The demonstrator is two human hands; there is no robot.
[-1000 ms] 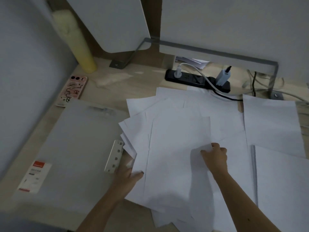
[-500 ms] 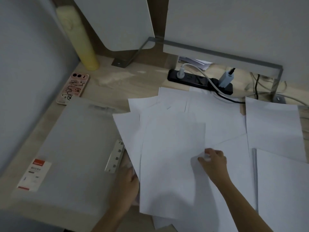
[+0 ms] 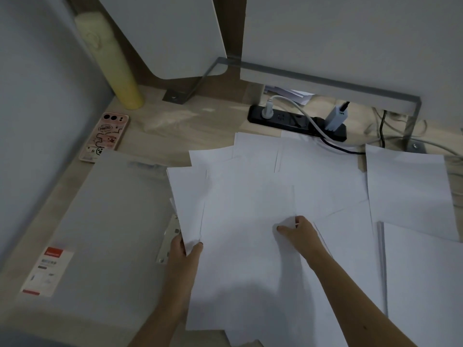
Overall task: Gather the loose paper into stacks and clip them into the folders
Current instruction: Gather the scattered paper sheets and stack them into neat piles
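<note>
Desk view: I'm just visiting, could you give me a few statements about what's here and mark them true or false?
1. The left hand pinches the edge of the sheets. True.
2. The phone lies on top of the folder. False: it lies on the desk beyond the folder.
3. The power strip has plugs in it. True.
4. The right hand holds a pen. False: it grips only sheets.

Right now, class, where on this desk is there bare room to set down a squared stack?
Bare wood lies between the phone, the yellow cylinder and the power strip. The folder on the left is mostly free. Centre and right are crowded with overlapping loose sheets.
</note>
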